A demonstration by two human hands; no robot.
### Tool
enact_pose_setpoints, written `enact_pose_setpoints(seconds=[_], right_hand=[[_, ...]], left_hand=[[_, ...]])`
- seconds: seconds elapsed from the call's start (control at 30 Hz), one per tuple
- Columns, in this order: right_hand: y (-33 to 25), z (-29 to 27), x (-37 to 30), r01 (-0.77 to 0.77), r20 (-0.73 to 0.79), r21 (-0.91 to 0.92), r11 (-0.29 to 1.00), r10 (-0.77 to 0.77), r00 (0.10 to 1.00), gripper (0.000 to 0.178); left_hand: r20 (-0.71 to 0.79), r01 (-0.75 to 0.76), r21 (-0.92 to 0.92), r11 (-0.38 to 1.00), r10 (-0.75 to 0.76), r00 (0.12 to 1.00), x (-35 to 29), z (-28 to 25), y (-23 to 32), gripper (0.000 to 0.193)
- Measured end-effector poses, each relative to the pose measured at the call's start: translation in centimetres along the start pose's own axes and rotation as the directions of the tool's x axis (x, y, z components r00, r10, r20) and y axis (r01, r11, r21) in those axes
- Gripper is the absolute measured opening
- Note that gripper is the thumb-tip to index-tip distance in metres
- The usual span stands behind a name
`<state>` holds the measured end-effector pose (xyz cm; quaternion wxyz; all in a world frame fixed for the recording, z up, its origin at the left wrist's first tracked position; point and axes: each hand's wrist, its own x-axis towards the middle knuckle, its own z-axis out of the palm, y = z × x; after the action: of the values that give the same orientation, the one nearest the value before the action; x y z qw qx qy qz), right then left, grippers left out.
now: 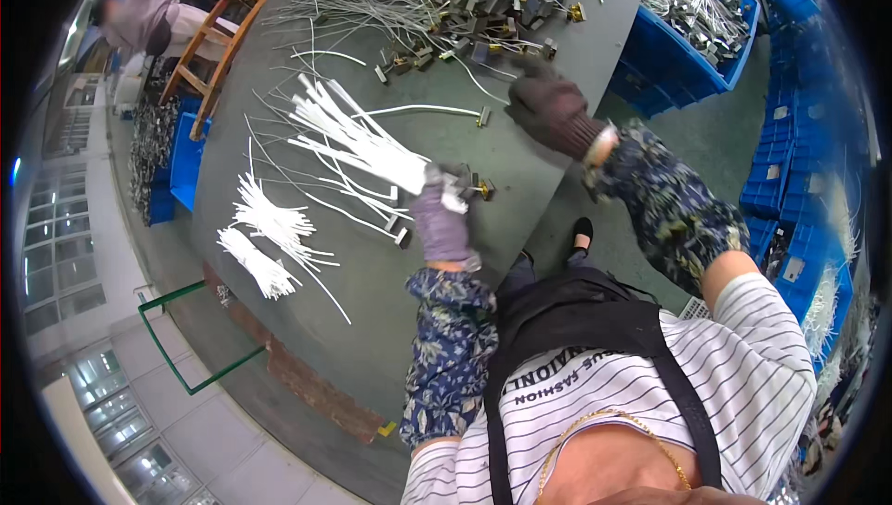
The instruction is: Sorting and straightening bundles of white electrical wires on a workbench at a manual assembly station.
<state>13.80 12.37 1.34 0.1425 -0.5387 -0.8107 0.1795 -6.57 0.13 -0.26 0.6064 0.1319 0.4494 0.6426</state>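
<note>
My left hand (pixel 444 222), in a purple-grey glove, is closed around a thick bundle of white wires (pixel 358 143) over the table. The wires fan out toward the upper left, and small metal-and-dark blocks show by the fist. My right hand (pixel 555 113), in a dark brown glove, hovers near the table's right edge with its fingers curled together. A thin white wire (pixel 477 83) runs up to its fingertips; whether they pinch it is unclear. Between the hands lies a single white wire (pixel 418 108) with a small block at its end.
A large heap of wired blocks (pixel 492 3) covers the table's (pixel 390 338) far end. Two bundles of white wires (pixel 255 263) lie at left. Blue crates (pixel 664 73) stand at right, one full of wired parts. A wooden ladder (pixel 216 50) and another person (pixel 149 17) are at upper left.
</note>
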Motion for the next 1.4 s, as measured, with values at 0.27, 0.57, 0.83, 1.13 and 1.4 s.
enact_pose_setpoints(seconds=[0.27,0.57,0.83,1.13,1.4], right_hand=[[7.9,0.9,-25.3,0.328,0.225,0.370,0.869,-0.426,0.876,0.019],[14.8,-2.3,-38.2,-0.865,0.681,0.234,0.443,0.561,0.471,0.019],[14.0,-3.4,-36.9,-0.830,0.651,0.383,0.405,0.519,0.554,0.018],[12.0,-2.3,-32.0,-0.757,0.659,0.452,0.471,0.395,0.640,0.021],[3.2,0.5,-16.9,-0.482,0.442,0.752,0.449,0.198,0.875,0.036]], left_hand=[[-0.053,0.126,-0.148,0.981,-0.135,0.989,0.4,7.8,-6.4,0.039],[-0.074,-0.279,0.150,0.949,0.292,0.954,3.7,8.9,0.3,0.033],[-0.098,-0.322,0.112,0.940,0.333,0.938,4.5,8.4,5.9,0.024],[0.069,0.060,0.496,0.866,-0.108,0.992,-1.8,5.6,-6.2,0.022],[-0.226,-0.120,0.594,0.796,0.308,0.924,1.0,0.0,-0.2,0.025]])
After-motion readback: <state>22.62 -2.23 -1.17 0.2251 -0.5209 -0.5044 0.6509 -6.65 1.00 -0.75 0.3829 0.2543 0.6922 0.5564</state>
